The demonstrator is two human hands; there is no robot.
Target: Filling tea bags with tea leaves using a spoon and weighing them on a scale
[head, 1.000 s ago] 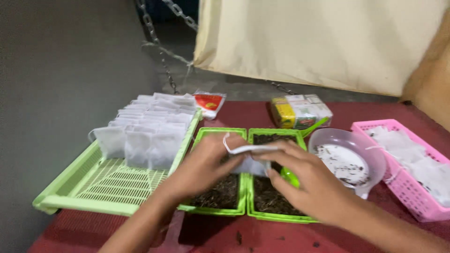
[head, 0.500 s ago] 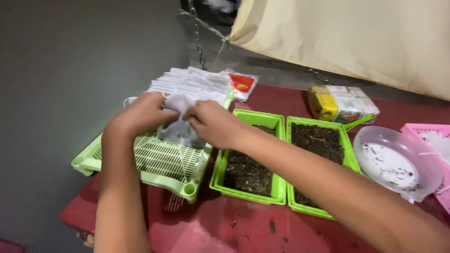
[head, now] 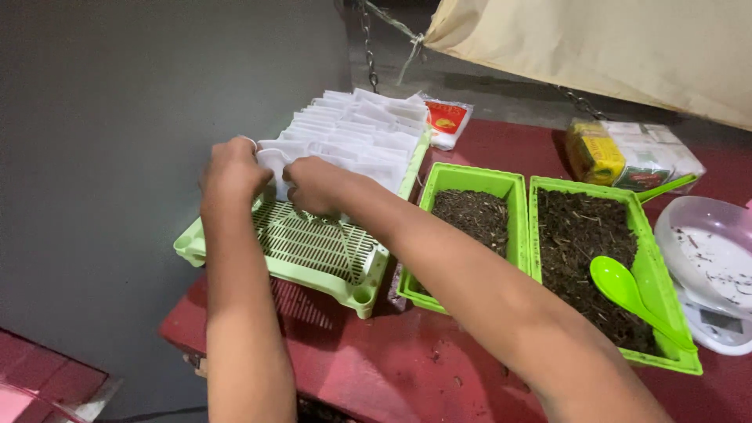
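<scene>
Standing beside the red table (head: 439, 368), I see both hands meet over the near end of a light green slotted tray (head: 313, 247). The left hand (head: 232, 168) and the right hand (head: 313, 185) are closed together on one small white pouch (head: 272, 160), each pinching a side of it, at the front of a row of similar white pouches (head: 356, 129) that stand packed in the tray toward 12 o'clock.

At 3 o'clock from the hands are two green tubs side by side (both hold dark, crumbly loose material): the smaller tub (head: 470, 227) just beside the tray, the larger tub (head: 603, 266) beyond it. A bright green spoon (head: 627, 294) lies in the larger one.

Further toward 3 o'clock sits a clear bowl (head: 705, 251) on a small white scale (head: 717, 329). Toward 1 o'clock lie a red and white packet (head: 446, 121) and a yellow wrapped package (head: 627, 153).
</scene>
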